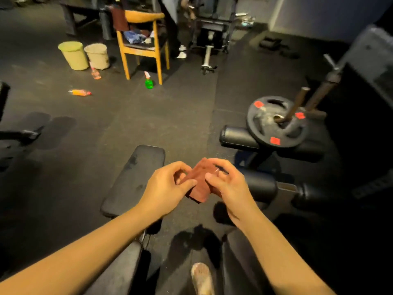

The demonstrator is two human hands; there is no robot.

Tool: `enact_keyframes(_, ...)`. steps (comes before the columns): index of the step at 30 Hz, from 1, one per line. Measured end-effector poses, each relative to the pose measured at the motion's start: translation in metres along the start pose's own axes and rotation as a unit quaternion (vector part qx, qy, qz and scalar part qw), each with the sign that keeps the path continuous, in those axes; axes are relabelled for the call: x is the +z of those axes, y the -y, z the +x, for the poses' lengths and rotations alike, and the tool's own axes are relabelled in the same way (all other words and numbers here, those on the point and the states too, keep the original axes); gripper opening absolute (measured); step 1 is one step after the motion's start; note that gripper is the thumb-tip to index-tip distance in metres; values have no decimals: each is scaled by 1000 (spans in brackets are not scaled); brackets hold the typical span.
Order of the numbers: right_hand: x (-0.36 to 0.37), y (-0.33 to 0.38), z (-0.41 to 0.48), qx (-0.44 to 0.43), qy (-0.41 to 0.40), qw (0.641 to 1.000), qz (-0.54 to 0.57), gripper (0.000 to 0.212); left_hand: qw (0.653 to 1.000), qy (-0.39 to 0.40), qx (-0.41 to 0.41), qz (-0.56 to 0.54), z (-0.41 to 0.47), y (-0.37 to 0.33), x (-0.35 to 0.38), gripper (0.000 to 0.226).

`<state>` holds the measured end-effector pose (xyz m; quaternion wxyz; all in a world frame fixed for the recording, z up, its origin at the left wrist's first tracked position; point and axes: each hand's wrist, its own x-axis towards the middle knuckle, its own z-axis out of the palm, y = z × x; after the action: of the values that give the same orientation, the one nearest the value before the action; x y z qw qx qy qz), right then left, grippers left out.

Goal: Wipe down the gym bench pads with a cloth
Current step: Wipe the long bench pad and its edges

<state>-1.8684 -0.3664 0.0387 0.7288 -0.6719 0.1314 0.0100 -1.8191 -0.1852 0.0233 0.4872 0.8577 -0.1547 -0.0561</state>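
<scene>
dark rubber gym flooring surrounds the bench pad (134, 179), whose long axis runs away just left of the cloth (200, 184), which both the nearer left hand (168, 188) and right hand (229, 186) pinch, seemingly folding it.

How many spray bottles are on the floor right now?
3: a green spray bottle upright by the wooden chair leg, a pinkish bottle beside the two bins, an orange bottle lying flat farther left. Others may be hidden.
</scene>
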Motion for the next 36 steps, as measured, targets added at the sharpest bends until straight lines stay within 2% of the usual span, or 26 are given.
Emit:
enact_keyframes(3,-31,37,-63,-27,-70,997,-36,32,996,49,73,12,-21,-60,7,13)
enact_keyframes(6,-61,78,-126,-52,-135,986,-83,31,981,70,180,16,-40,-119,17,14)
enact_keyframes(9,-90,116,-186,-87,-199,967,-135,23,963,101,249,-19,-62,-180,29,18)
enact_keyframes(13,-132,151,-267,-132,-313,918,-206,25,935,166,311,-44,-97,-263,51,18)
enact_keyframes(18,-177,182,-380,-153,-432,855,-244,14,895,267,344,-94,-156,-358,90,38)
enact_keyframes(22,-205,190,-472,-144,-475,846,-197,14,861,348,358,-101,-219,-425,125,19)
enact_keyframes(27,-224,210,-572,-148,-490,854,-92,13,818,344,443,-130,-290,-489,163,21)
enact_keyframes(30,-239,222,-610,-154,-541,824,-64,12,782,381,469,-152,-319,-527,185,21)
enact_keyframes(34,-268,242,-641,-151,-578,802,8,16,728,518,401,-202,-335,-569,209,23)
enact_keyframes(36,-282,250,-648,-133,-590,796,16,17,702,571,368,-212,-329,-583,222,16)
